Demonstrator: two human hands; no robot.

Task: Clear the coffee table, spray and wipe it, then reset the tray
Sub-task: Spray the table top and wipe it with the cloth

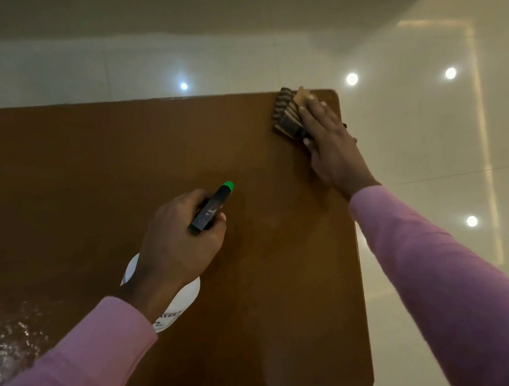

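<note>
The brown coffee table (94, 179) fills most of the view, with wet glints at its near left corner. My left hand (177, 247) grips a white spray bottle (186, 304) by its black trigger head, whose green nozzle points toward the table's far side. At the far right corner my right hand (331, 141) lies flat, pressing a striped brown folded cloth (286, 112) onto the tabletop. No tray is in view.
Glossy cream floor tiles (437, 132) surround the table on the far and right sides and reflect ceiling lights. A dark edge of furniture runs along the top left of the view.
</note>
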